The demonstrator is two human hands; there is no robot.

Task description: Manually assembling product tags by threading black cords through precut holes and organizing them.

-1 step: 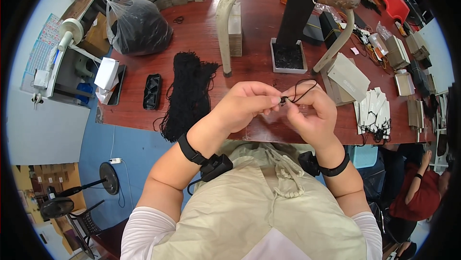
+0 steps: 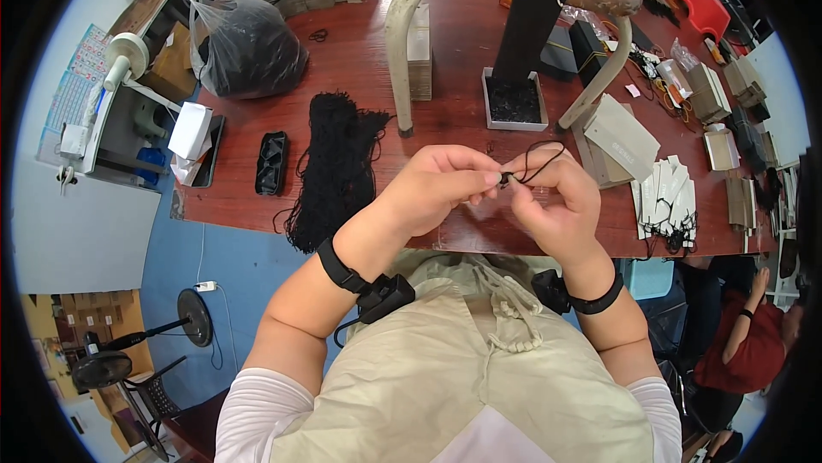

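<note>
My left hand and my right hand meet just above the near edge of the reddish-brown table. Between their fingertips they pinch a thin black cord, whose loop rises above my right fingers. A small dark end piece sits where the fingers touch. Each wrist wears a black band with a small black device. A thick bundle of black cords lies on the table left of my left hand.
A small black tray lies beside the bundle, a full black plastic bag behind it. A grey tray with a black upright board stands ahead. White tags lie right. Another person in red sits at the right.
</note>
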